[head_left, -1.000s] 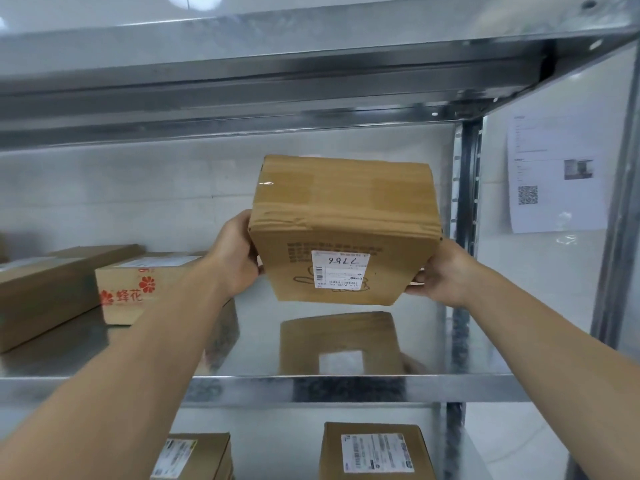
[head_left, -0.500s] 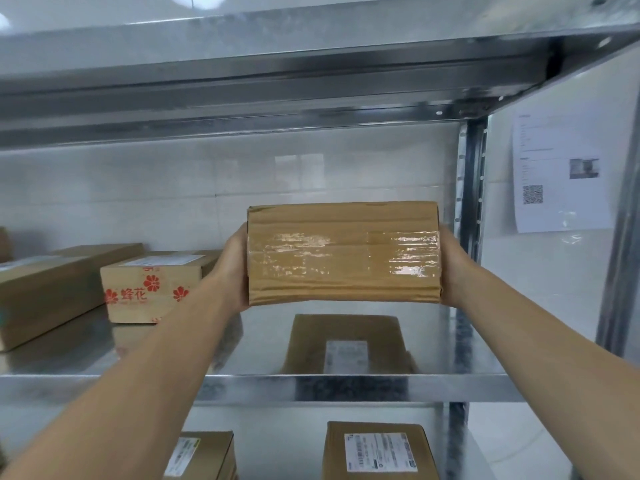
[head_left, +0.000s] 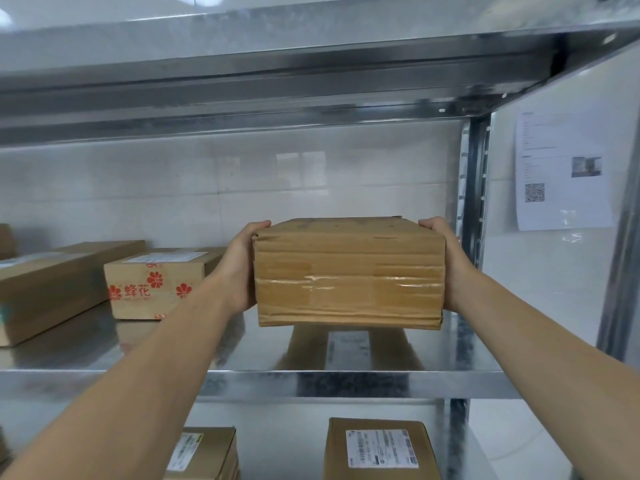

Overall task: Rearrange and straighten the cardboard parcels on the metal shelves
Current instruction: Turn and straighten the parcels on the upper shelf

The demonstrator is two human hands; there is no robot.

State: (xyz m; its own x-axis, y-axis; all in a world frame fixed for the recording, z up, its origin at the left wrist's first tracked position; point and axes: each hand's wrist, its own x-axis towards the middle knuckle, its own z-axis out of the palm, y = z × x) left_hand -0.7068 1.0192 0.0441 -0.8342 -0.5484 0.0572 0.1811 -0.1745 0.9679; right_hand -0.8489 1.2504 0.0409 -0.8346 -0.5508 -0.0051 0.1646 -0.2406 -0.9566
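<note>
A brown taped cardboard parcel is at the right end of the metal shelf, its taped side towards me and its bottom at or just above the shelf surface. My left hand grips its left side with fingers curled over the top corner. My right hand grips its right side the same way. A smaller parcel with red flower print rests on the same shelf to the left. A long flat parcel lies further left.
The shelf's upright post stands close behind the right hand. Another shelf board runs overhead. Two labelled parcels sit on the shelf below. A printed paper with a QR code hangs on the right wall.
The parcel was turned so its labelled face went downward and its taped side faces me. Both hands have lowered it towards the shelf surface.
</note>
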